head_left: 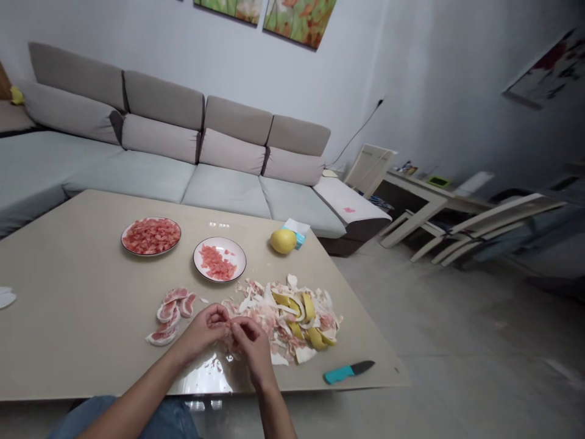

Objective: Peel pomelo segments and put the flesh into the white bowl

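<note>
My left hand (208, 327) and my right hand (251, 344) meet fingertip to fingertip above the table, both pinched closed on a small pinkish pomelo piece (228, 328), mostly hidden by the fingers. Left of them lie several pomelo segments (168, 323) in their pale skins. A heap of pomelo peel (292, 317), white pith and yellow rind mixed with pinkish membrane, spreads out to the right. Beyond the hands, a small plate (197, 263) carries some loose pink flesh. Farther left, another plate (124, 244) is piled with pink flesh pieces.
A knife (350, 371) with a turquoise handle lies near the table's right front corner. At the back right, a whole yellow fruit (283, 241) sits against a blue-and-white packet (299, 231). A grey sofa (219, 189) runs behind the table (77, 292). White scraps (6, 297) lie at far left.
</note>
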